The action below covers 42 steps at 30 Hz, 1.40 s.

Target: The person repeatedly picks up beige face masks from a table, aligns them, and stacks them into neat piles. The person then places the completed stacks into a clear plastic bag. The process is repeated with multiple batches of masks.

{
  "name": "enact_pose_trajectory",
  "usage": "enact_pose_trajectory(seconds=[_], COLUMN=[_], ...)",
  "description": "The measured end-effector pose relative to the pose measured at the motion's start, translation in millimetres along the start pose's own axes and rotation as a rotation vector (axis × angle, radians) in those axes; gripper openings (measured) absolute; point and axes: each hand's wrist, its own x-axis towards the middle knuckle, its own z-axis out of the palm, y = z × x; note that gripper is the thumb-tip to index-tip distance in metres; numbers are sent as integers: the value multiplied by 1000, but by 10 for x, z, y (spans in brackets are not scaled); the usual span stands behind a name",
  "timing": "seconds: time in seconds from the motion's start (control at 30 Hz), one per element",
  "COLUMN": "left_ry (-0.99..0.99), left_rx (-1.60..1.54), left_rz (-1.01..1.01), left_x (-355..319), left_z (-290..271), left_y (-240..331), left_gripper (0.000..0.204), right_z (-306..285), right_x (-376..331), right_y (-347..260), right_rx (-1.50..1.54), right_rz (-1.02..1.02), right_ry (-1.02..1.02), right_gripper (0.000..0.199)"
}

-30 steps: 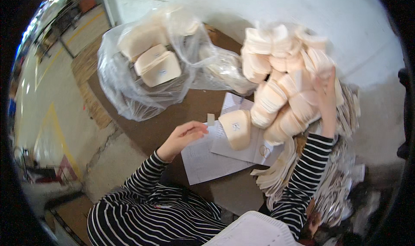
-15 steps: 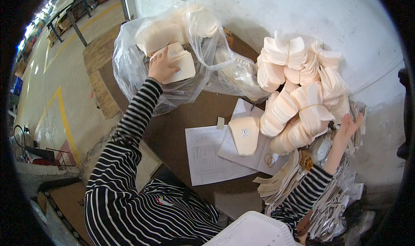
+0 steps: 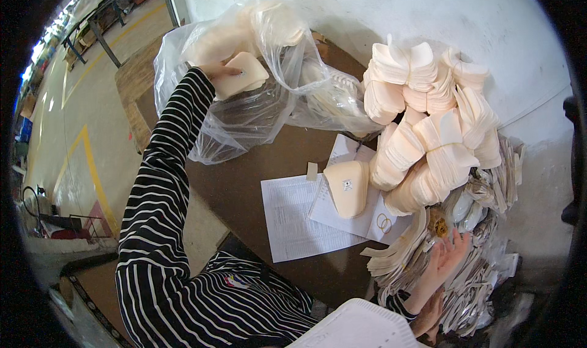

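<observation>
Far over on the left, our left hand (image 3: 219, 70) reached into the clear plastic bag (image 3: 244, 113) and closed on a cream foam pad (image 3: 240, 75), fingers on its near-left edge, the pad resting at the mouth of the bag at the far side of the brown table (image 3: 241, 186). We judged the pad light and soft, with some spring, easily dented, so best pinched by its rim, not its domed middle; the slick bag film around it could cling and drag. Toward the middle, two printed paper sheets (image 3: 299, 219) lay on the table, with another cream pad (image 3: 348, 188) on the upper one and a small tan block (image 3: 312, 171) just beside it. Farther right stood a tall heap of stacked cream pads (image 3: 428, 134) against the wall. On the near right, our right hand (image 3: 448, 259) hovered open and empty, fingers spread, over a pile of flat pale cut pieces (image 3: 483, 293).
</observation>
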Motion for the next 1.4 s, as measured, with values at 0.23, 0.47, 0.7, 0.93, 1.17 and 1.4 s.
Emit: enact_pose_trajectory(seconds=[0.23, 0.47, 0.7, 0.93, 1.17, 1.4], left_ry=[125, 549, 325, 157, 38, 235], left_rx=[747, 1078, -42, -1182, -1068, -770], left_rz=[-43, 386, 320, 112, -80, 78], left_x=[-458, -1181, -1626, -2723, -3061, -2327], left_z=[327, 1543, 1581, 3243, 3924, 3683], left_y=[229, 330, 750, 784, 682, 820], left_gripper=[80, 92, 61, 57, 57, 77], right_z=[190, 457, 741, 1245, 1551, 1559], right_x=[-369, -410, -571, -850, -846, -366], right_y=[-1, -123, -291, -174, -23, 495], right_rx=[69, -9, -24, 285, 766, 472], right_rz=[63, 4, -185, 103, 505, 420], right_ry=[-116, -284, -517, -587, -372, -266], right_gripper=[62, 55, 49, 65, 59, 44])
